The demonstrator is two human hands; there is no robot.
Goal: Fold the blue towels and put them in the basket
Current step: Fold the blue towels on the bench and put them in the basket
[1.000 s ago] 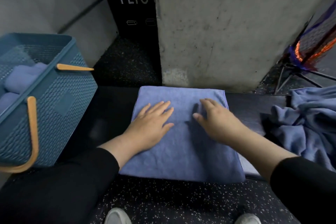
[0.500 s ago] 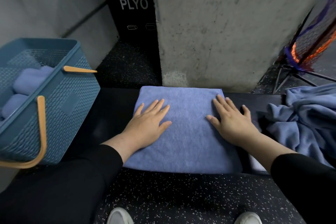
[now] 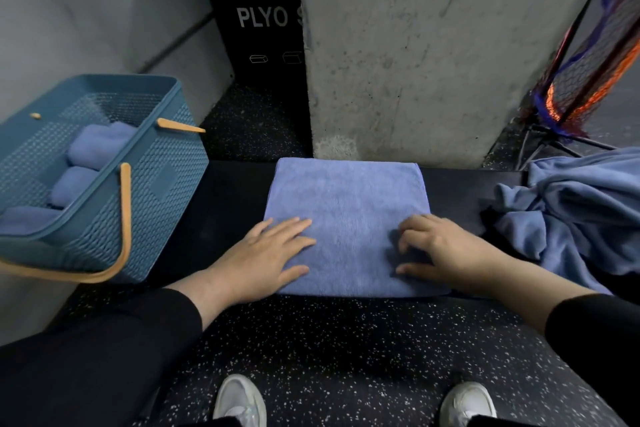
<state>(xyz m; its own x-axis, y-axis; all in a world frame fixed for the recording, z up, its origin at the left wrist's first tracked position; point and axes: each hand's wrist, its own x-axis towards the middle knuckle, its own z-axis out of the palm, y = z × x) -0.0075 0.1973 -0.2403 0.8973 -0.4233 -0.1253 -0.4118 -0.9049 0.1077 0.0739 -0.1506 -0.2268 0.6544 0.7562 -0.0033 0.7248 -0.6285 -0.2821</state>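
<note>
Blue towel point(image 3: 346, 218), already folded to a rectangle, lies flat on the black bench point(image 3: 225, 204) in front of you. Your left hand point(image 3: 263, 260) rests flat on its near left edge, fingers straight. Your right hand point(image 3: 446, 250) sits on the near right part, fingers bent, tips pressing the cloth; whether it pinches a layer, cannot tell. The basket point(image 3: 152, 184) stands on the bench well left, holding at least three rolled towels point(image 3: 100, 146). Left to do, by my read: finish this one, then the crumpled pile point(image 3: 571, 211) at right. That pile is cut off by the frame, count unclear. Basket bottom is hidden.
</note>
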